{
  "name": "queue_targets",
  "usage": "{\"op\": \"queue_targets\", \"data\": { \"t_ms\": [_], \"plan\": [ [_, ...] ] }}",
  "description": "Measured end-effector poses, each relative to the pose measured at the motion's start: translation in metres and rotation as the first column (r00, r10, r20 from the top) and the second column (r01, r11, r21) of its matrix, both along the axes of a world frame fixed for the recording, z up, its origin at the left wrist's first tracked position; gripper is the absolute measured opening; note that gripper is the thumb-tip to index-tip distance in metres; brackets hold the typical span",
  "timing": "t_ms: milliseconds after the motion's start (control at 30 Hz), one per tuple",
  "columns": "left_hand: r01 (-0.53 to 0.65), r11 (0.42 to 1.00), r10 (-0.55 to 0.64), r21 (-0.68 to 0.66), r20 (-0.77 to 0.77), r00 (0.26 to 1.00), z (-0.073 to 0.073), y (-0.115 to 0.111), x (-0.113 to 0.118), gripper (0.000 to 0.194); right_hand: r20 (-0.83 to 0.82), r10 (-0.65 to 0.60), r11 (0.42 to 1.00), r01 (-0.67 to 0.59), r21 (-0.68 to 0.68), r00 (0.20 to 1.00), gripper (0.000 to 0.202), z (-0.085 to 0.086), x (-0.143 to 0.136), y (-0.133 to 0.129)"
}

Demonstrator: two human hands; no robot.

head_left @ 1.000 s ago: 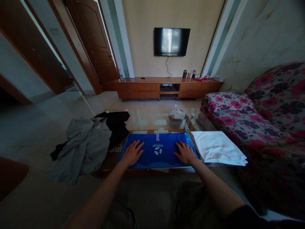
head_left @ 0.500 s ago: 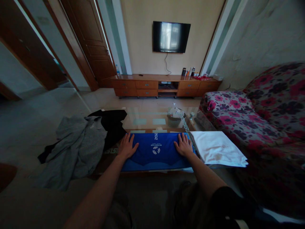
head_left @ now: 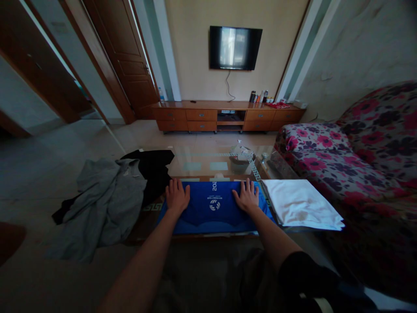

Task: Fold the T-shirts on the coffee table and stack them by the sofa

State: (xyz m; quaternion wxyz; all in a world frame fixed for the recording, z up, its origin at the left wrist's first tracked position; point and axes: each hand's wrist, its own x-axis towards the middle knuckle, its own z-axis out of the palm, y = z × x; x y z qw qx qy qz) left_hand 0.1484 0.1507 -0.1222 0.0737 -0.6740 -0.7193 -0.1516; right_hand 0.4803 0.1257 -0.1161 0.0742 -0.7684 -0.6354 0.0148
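Note:
A folded blue shirt (head_left: 208, 219) with a white print lies across the near edge of the glass coffee table (head_left: 195, 152). My left hand (head_left: 177, 196) rests flat on its left end, fingers spread. On the right part of the same shirt lies my right hand (head_left: 247, 198), palm down, with the thumb stretched toward the print. To the right is a folded white cloth (head_left: 302, 204). A grey garment (head_left: 104, 200) hangs over the left side of the table, beside a black garment (head_left: 156, 174).
A floral-covered sofa (head_left: 319, 152) stands on the right. Under or beyond the glass is a small bin (head_left: 241, 163) with papers. A long wooden cabinet (head_left: 202, 115) runs along the far wall below a television (head_left: 236, 48).
My right hand has slid a little to the left over the blue shirt. My left hand's fingers now point more straight ahead. The shirt's near corners look more spread out.

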Motion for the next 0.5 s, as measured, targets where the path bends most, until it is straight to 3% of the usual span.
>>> {"op": "queue_targets", "data": {
  "t_ms": [200,333,500],
  "plan": [
    [0.364,0.932,-0.363,-0.003,0.062,0.93,0.003,0.003,0.075,0.059,-0.031,0.283,0.953,-0.277,0.123,0.959,0.073,0.012,-0.077,0.013],
    [0.404,0.914,-0.396,-0.05,0.114,0.911,-0.01,0.004,0.097,0.059,-0.082,0.323,0.946,-0.321,0.037,0.943,0.068,0.003,-0.096,0.016],
    [0.393,0.909,-0.357,-0.138,0.228,0.906,-0.021,0.014,0.094,0.059,-0.121,0.322,0.944,-0.328,-0.031,0.939,0.069,-0.007,-0.087,0.017]
  ]
}}
